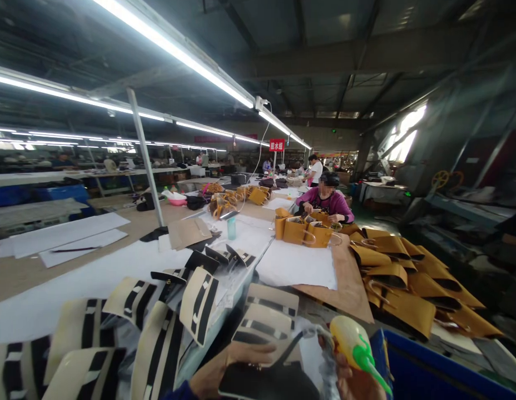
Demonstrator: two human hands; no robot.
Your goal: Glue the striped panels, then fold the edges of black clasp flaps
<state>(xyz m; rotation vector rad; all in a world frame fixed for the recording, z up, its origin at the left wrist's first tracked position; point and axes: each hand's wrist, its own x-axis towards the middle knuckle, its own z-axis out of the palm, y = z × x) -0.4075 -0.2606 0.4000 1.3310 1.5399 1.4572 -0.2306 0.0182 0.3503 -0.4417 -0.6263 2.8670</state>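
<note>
At the bottom centre, my left hand (pixel 245 355) has its fingers closed over a black flap (pixel 268 383) with small metal studs, part of a beige-and-black bag piece. Just beyond it lie beige panels (pixel 268 305) with dark stripes. My right hand (pixel 357 383), at the lower right, grips a yellowish squeeze bottle (pixel 343 330) whose green nozzle (pixel 368 364) tilts down to the right. Something clear and crumpled, perhaps plastic, is beside the bottle. On my left, several beige bag pieces (pixel 158 339) with black stripes lie overlapping on the table.
A blue bin (pixel 432 366) stands at the lower right. Behind it are piled mustard-coloured bags (pixel 403 300). Across the table a person in a purple top (pixel 343 205) handles similar bags (pixel 295 230). Cardboard (pixel 189 239) and a light-blue cup (pixel 231 228) sit on the white-covered table (pixel 158 255).
</note>
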